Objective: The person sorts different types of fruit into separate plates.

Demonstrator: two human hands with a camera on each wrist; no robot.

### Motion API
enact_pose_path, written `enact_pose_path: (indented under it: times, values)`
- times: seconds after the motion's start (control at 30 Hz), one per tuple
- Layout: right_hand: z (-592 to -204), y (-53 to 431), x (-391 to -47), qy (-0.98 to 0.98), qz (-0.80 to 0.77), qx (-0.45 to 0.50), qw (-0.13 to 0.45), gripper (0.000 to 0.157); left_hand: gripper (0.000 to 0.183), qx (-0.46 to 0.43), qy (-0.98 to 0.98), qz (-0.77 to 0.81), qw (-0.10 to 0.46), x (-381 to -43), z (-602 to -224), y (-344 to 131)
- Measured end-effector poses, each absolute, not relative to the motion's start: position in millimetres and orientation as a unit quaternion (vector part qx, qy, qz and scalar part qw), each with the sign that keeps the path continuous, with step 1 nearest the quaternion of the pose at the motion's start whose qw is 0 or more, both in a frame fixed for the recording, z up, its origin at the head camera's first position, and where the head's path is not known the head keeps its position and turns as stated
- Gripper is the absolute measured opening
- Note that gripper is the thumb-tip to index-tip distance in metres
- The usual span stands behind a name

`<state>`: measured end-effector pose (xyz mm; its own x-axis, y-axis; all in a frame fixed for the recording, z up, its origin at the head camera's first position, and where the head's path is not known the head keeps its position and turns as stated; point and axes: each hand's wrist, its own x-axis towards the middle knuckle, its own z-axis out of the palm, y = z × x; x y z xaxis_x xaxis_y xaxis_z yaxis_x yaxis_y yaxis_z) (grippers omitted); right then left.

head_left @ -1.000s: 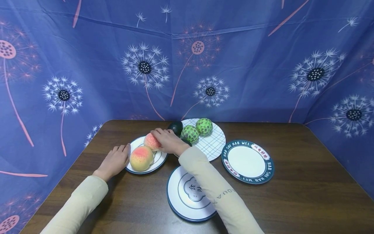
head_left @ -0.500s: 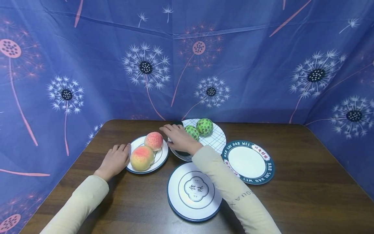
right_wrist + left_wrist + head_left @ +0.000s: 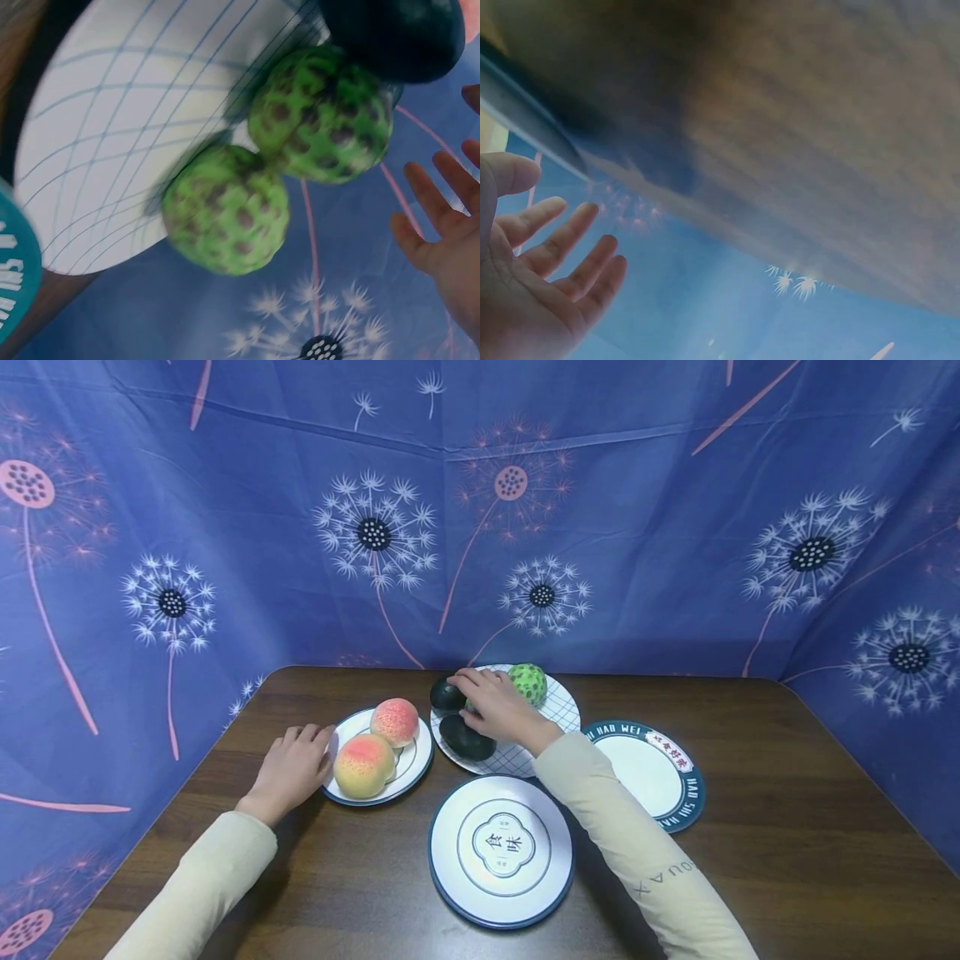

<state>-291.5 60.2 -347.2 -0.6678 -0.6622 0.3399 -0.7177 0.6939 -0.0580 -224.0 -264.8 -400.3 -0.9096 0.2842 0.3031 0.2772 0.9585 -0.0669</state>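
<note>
My left hand [image 3: 292, 772] lies at the left rim of a white plate [image 3: 416, 764] with a blue edge. Two peaches [image 3: 394, 722] sit on that plate. In the left wrist view its fingers [image 3: 562, 251] are loosely spread and hold nothing; whether they touch the rim I cannot tell. Over a grid-patterned plate [image 3: 558, 710] hovers my right hand [image 3: 498, 706], fingers loosely extended, nothing gripped. This plate carries two dark green avocados [image 3: 467, 739] and two green, dark-spotted round fruits [image 3: 528, 683]. In the head view my right hand mostly covers one spotted fruit [image 3: 322, 112].
Stacked white plates [image 3: 501, 852] with blue rims stand at the table's front middle. A plate with a green lettered rim [image 3: 688, 802] lies to the right, partly under the right sleeve [image 3: 637, 835]. A blue dandelion-print cloth [image 3: 637, 527] hangs behind the brown table [image 3: 810, 827].
My right hand has let go of the pinkish peach, leaving it on the left plate, and moved right over the grid-patterned plate. The left hand has stayed nearly still.
</note>
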Motion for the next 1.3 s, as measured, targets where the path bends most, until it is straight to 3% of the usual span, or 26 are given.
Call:
enact_pose_path:
  times: [0.57,1.3]
  values:
    - [-350,99,-301,-0.928,0.102,0.345,0.101,0.053,0.039,-0.162,-0.957,-0.010,0.242,-222,-376,-245]
    - [-365,107,-310,-0.925,0.100,0.360,0.068,0.076,0.044,-0.216,-0.946,-0.006,0.243,-210,-357,-193]
